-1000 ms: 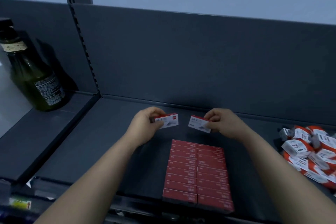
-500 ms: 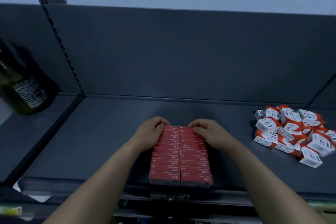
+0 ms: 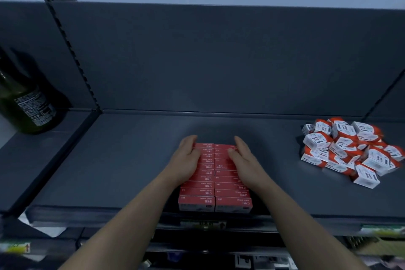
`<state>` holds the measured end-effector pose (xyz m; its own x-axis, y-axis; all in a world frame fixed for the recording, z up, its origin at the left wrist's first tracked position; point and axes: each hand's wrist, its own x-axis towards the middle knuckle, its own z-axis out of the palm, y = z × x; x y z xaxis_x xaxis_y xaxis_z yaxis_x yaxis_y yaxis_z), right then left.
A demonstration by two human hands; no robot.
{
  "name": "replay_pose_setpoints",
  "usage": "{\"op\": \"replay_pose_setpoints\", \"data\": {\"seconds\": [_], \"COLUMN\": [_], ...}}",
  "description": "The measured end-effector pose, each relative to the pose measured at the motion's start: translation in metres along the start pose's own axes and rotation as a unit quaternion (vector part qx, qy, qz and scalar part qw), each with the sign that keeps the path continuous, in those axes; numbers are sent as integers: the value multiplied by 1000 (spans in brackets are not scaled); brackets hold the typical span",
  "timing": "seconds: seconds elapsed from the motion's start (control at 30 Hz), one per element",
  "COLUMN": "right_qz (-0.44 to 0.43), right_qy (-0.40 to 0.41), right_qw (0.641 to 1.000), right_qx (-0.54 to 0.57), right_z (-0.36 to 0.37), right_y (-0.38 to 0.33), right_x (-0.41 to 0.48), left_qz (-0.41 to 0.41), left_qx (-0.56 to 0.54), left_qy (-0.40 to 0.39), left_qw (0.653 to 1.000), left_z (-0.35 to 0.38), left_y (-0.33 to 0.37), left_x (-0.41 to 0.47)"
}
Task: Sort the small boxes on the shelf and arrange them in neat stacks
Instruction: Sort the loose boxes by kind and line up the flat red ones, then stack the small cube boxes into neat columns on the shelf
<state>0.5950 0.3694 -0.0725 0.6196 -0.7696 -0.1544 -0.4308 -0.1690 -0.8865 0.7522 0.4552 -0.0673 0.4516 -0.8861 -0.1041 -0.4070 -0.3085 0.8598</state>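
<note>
Two neat columns of small red boxes (image 3: 215, 190) lie side by side on the dark shelf (image 3: 122, 160), reaching its front edge. My left hand (image 3: 186, 159) lies flat against the left side of the block, fingers straight. My right hand (image 3: 242, 161) lies flat against the right side, its thumb resting on the far boxes. Neither hand holds a box. A loose heap of red-and-white small boxes (image 3: 350, 151) sits at the right of the shelf, away from both hands.
A dark green bottle (image 3: 24, 103) stands on the neighbouring shelf section at far left, past a slotted upright (image 3: 72, 50). The shelf's grey back panel (image 3: 219, 61) rises behind. Bare shelf lies between the red block and the heap.
A second ago each hand pinched one box above the columns. Both boxes were set on the far end. The hands have since flattened along the block's sides.
</note>
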Motion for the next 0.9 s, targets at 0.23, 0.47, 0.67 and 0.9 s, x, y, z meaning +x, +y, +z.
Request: {"op": "replay_pose_setpoints", "data": {"seconds": [0.23,0.47,0.67,0.9], "right_qz": [44,26,36,-2], "right_qy": [9,21,24,35], "right_qw": [994,996,994,998], "right_qx": [103,89,97,45], "right_z": [-6,6,-3,8], "right_y": [1,-2,-2,-8], "right_x": [-8,-19,-34,-46], "left_qz": [-44,-28,-23,35], "left_qx": [-77,-53,-111,-55], "left_qy": [-12,-17,-17,-22], "left_qw": [996,998,993,998], "left_z": [-6,1,-6,-2], "left_y": [-5,2,1,5], "left_x": [-12,-28,-45,-53]}}
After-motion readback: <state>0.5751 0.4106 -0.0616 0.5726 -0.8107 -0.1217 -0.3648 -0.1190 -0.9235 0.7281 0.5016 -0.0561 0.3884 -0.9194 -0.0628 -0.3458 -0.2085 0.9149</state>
